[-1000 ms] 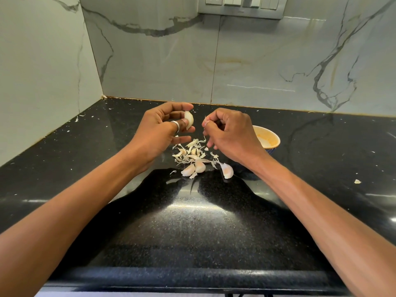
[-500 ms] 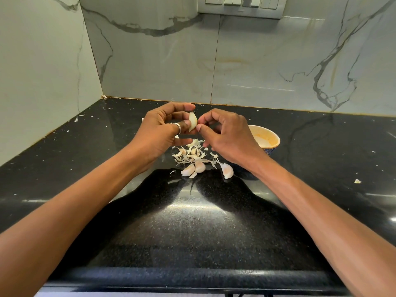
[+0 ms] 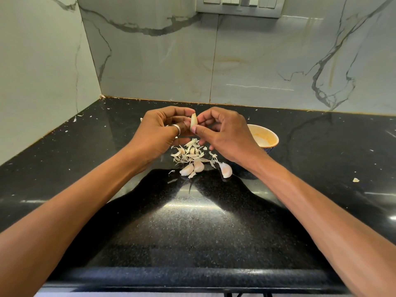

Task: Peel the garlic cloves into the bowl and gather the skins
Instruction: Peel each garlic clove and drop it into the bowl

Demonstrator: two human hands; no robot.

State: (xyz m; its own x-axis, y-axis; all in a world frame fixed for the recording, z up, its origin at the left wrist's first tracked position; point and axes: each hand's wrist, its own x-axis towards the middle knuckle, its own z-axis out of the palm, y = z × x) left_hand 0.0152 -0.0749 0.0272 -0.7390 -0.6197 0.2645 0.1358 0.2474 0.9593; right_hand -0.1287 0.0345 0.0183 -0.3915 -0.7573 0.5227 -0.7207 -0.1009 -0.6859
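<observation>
My left hand (image 3: 158, 133) and my right hand (image 3: 222, 133) meet above the counter, and both pinch one pale garlic clove (image 3: 193, 121) between their fingertips. The left hand wears a silver ring. Under the hands lies a heap of papery garlic skins (image 3: 189, 154). Three unpeeled cloves rest at its near edge: two side by side (image 3: 192, 168) and one to the right (image 3: 226, 169). A small bowl (image 3: 271, 138) with a yellowish inside stands behind my right hand, partly hidden by it.
The black speckled counter (image 3: 192, 228) runs to marble walls at the back and left. Small skin scraps lie scattered near the left wall (image 3: 75, 118) and at the right (image 3: 355, 180). A switch panel (image 3: 239, 6) is on the back wall.
My right hand moved left from a gap beside the clove and now pinches it together with my left hand. The clove stays held at the same height.
</observation>
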